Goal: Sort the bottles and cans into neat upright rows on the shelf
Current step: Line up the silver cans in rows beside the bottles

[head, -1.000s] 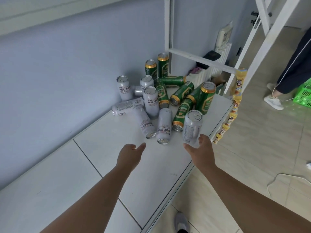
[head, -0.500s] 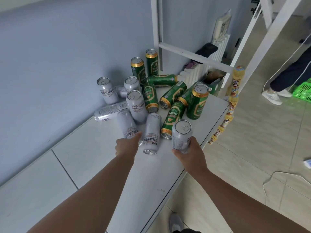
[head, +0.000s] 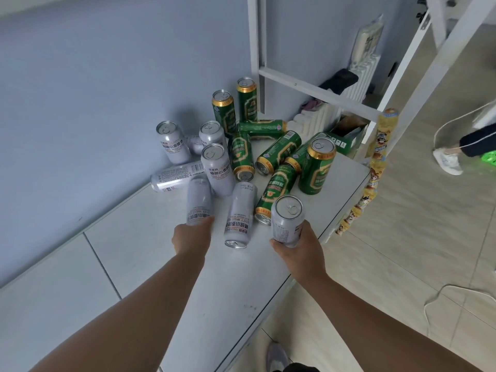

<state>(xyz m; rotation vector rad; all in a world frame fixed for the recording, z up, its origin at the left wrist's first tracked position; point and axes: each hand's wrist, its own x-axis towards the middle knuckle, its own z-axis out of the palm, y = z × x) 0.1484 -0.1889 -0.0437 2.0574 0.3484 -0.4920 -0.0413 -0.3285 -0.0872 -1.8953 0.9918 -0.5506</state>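
Note:
A jumble of silver and green cans lies at the far end of the white shelf top (head: 139, 251) against the blue wall. My right hand (head: 298, 251) grips an upright silver can (head: 287, 221) near the shelf's right edge. My left hand (head: 192, 237) grips the near end of a silver can lying on its side (head: 199, 201). Another silver can (head: 240, 213) lies flat between my hands. Three silver cans (head: 217, 170) stand upright behind them. Several green cans (head: 277, 151) lie tipped, while a green can (head: 316, 167) stands upright at the right and two more (head: 224, 111) stand at the back.
A white metal frame (head: 255, 49) rises behind the cans. A strip of yellow snack packets (head: 373, 170) hangs past the shelf's right edge. On the tiled floor at the right are another person's shoe (head: 447, 161), a green crate and a white cable (head: 440, 294).
My left hand reached forward and closed on the end of the lying silver can. My right hand closed around the upright silver can near the shelf edge.

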